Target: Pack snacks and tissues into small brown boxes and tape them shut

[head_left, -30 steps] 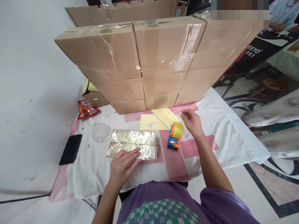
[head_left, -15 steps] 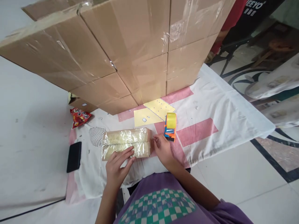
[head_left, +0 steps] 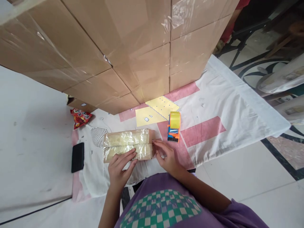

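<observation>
Fingers [head_left: 126, 157] of the left hand [head_left: 118, 171] are spread and lie flat on the near half of the wrapped package [head_left: 125, 139], pressing down without closing around it. Fingers [head_left: 158, 146] of the right hand [head_left: 168, 157] are loosely curled, with thumb and forefinger tips meeting the right end of the package. Whether they pinch the clear wrap there cannot be told.

The package is a long cardboard piece in two parallel halves under shiny film. It lies flat on the cloth-covered surface [head_left: 213, 104], directly in front of the person. The tape dispenser [head_left: 174, 127], orange and blue with a yellowish roll, stands just to the right of it and apart from both hands. Two yellow sheets [head_left: 154, 112] lie beyond the dispenser, against the foot of the stacked cardboard boxes [head_left: 133, 57].

The red snack packet [head_left: 80, 116] at the left carries print too small to read. A black phone [head_left: 78, 157] lies near the left edge of the surface.

One second earlier the right hand was raised beyond the dispenser, near the yellow sheets. Half a second earlier it had arrived beside the package's right end, and its fingertips now contact that end. The left hand has stayed on the near half throughout. Package and dispenser have kept their places.
</observation>
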Demonstrator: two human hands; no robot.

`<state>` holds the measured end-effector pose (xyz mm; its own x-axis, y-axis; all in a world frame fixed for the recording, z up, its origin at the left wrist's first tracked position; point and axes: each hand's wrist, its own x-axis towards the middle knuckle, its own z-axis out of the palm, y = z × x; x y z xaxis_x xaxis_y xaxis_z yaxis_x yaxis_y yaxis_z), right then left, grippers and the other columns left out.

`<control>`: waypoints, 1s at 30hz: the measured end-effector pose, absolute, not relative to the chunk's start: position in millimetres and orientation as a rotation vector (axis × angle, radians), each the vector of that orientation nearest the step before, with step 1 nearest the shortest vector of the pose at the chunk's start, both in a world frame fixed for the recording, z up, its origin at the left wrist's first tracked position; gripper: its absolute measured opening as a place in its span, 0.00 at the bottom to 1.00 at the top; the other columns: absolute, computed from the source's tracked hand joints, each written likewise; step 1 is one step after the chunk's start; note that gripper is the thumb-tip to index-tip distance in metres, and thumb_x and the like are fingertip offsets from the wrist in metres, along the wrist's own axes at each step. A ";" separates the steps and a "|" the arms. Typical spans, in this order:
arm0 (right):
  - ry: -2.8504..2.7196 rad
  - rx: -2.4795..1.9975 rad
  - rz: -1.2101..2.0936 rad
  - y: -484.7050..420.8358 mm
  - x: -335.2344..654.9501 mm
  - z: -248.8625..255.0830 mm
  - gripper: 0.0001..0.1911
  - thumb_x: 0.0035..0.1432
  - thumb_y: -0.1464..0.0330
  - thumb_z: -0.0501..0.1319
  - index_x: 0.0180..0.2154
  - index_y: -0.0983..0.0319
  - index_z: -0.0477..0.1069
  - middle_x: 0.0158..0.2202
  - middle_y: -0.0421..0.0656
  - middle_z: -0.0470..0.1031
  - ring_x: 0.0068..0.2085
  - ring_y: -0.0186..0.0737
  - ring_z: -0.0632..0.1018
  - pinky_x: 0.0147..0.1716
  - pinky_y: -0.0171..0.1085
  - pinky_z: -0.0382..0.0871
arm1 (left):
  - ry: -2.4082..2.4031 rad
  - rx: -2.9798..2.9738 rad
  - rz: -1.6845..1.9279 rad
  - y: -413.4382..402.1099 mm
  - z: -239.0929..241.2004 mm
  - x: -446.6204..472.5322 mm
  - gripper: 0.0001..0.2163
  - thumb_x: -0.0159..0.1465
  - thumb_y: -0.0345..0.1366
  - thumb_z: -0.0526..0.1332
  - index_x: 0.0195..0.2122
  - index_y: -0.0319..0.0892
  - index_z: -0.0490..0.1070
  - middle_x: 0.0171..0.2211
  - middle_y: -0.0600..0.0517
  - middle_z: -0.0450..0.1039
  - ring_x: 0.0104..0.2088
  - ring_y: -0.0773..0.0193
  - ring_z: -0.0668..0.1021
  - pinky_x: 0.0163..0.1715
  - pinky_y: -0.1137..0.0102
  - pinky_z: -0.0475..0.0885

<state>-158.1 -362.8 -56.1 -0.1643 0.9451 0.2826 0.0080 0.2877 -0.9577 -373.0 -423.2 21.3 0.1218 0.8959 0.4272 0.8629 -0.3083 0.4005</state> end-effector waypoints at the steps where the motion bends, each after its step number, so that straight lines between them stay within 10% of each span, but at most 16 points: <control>1: -1.504 -0.915 1.123 -366.6 -156.0 -55.6 0.26 0.61 0.78 0.59 0.59 0.56 0.73 0.57 0.47 0.79 0.58 0.45 0.79 0.59 0.46 0.76 | 1.820 2.320 0.941 -423.0 20.5 -372.5 0.12 0.65 0.28 0.68 0.49 0.45 0.78 0.49 0.48 0.83 0.40 0.59 0.84 0.37 0.65 0.70; 16: -1.370 -0.977 1.361 -371.7 -142.8 -70.8 0.26 0.68 0.71 0.56 0.65 0.53 0.68 0.64 0.47 0.73 0.66 0.48 0.74 0.67 0.54 0.67 | 1.865 2.134 1.154 -431.5 22.1 -384.5 0.07 0.67 0.29 0.65 0.43 0.47 0.79 0.45 0.49 0.84 0.45 0.57 0.84 0.43 0.63 0.75; 20: -1.541 -0.887 1.425 -360.1 -139.8 -79.7 0.46 0.59 0.70 0.66 0.74 0.52 0.50 0.75 0.49 0.55 0.74 0.53 0.59 0.72 0.57 0.56 | 2.555 1.387 1.421 -435.6 17.3 -405.0 0.17 0.65 0.44 0.68 0.54 0.46 0.76 0.56 0.45 0.78 0.56 0.51 0.79 0.54 0.56 0.74; 24: -1.732 -0.876 1.568 -334.5 -147.4 -85.6 0.67 0.50 0.68 0.74 0.76 0.56 0.31 0.78 0.53 0.34 0.78 0.57 0.40 0.74 0.59 0.45 | 2.267 0.772 1.187 -428.9 2.2 -434.6 0.33 0.59 0.62 0.63 0.54 0.38 0.75 0.53 0.38 0.78 0.55 0.44 0.79 0.52 0.52 0.77; 30: -1.822 -0.824 1.571 -315.7 -149.1 -56.5 0.77 0.37 0.68 0.79 0.76 0.55 0.30 0.73 0.56 0.45 0.74 0.57 0.55 0.70 0.52 0.58 | 2.098 0.797 1.178 -413.0 11.2 -453.4 0.35 0.54 0.67 0.64 0.43 0.35 0.78 0.39 0.40 0.82 0.46 0.42 0.82 0.42 0.52 0.82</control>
<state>-149.1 -315.7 -56.5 -0.6345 0.7720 0.0380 0.0761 0.1113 -0.9909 -453.4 -413.0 11.2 -0.6411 0.7393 -0.2059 0.2088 0.4262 0.8802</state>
